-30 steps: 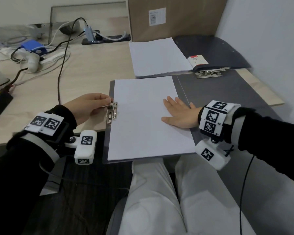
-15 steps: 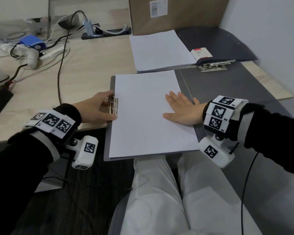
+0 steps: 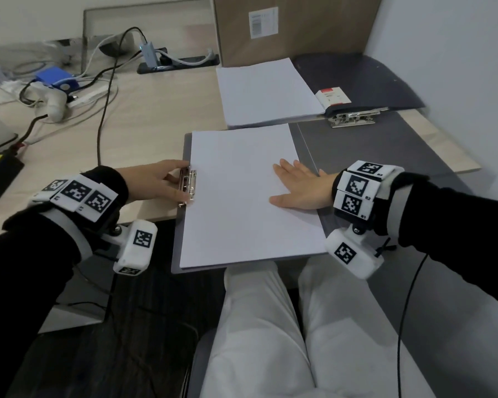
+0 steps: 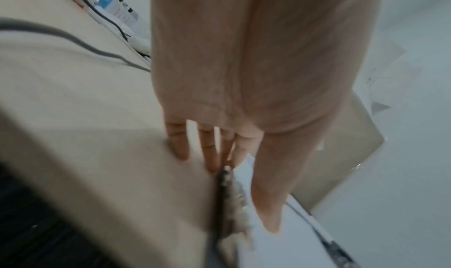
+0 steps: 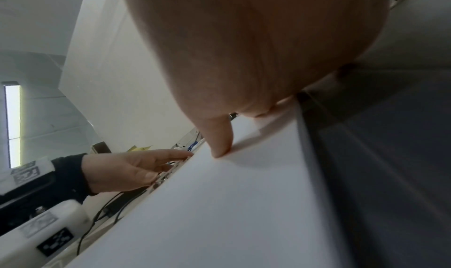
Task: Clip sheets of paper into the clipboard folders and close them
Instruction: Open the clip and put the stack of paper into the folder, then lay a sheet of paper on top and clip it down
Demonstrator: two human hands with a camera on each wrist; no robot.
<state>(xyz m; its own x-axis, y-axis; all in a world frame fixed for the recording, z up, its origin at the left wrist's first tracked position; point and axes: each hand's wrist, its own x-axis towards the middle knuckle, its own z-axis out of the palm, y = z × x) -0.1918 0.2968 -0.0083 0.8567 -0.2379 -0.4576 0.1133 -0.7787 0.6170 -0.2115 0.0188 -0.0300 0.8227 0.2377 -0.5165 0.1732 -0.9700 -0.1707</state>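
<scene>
An open grey clipboard folder lies at the desk's front edge and overhangs it. A white sheet lies on its left half. The metal clip sits on the sheet's left edge. My left hand rests on the clip with straight fingers, the thumb at its near end. In the blurred left wrist view the fingers touch the desk and the clip. My right hand lies flat on the sheet's right side, palm down, and in the right wrist view its thumb presses the sheet.
A second open folder with a paper stack and its own clip lies behind. A cardboard box stands at the back. Cables and chargers crowd the left of the desk. My legs are below the desk edge.
My left hand held the clip's lever with curled fingers a second ago; now its fingers lie straighter on the clip. The right hand has stayed flat on the sheet.
</scene>
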